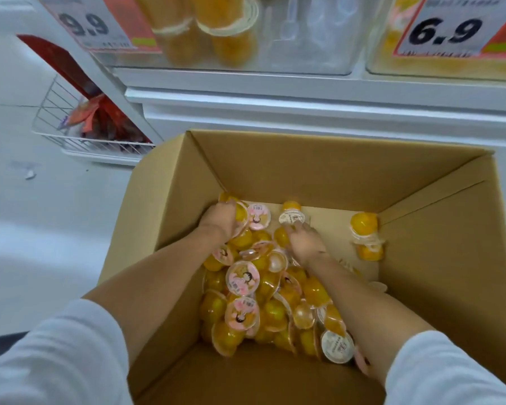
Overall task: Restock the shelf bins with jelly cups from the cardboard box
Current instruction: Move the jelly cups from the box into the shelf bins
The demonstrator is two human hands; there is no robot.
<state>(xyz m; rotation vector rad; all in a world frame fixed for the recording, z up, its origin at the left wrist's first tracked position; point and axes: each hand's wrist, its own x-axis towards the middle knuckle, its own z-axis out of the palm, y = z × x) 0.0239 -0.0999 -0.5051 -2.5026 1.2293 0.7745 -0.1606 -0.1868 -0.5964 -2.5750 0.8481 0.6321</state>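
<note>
An open cardboard box sits on the pale floor and fills the lower middle of the head view. Inside it, on the bottom toward its left wall, lies a loose heap of jelly cups, yellow with pink or white foil lids, tumbled at all angles. A few stray cups lie apart from the heap against the box's right inner wall. Both bare forearms reach down into the box from white sleeves at its near edge. The left hand is at the far left corner of the box, its fingers curled round yellow cups at the top of the heap. The right hand is near the middle of the box bottom, its fingers bent down onto cups beside a white-lidded one; the blur leaves it unclear whether they hold anything. Beyond the far wall of the box stands a white shelf carrying clear shelf bins; the one straight above the box holds upright stacks of orange cups on its left side. Price tags reading 9.9 and 6.9 hang on the bin fronts. To the left of the box, a white wire basket holds red packets.
</note>
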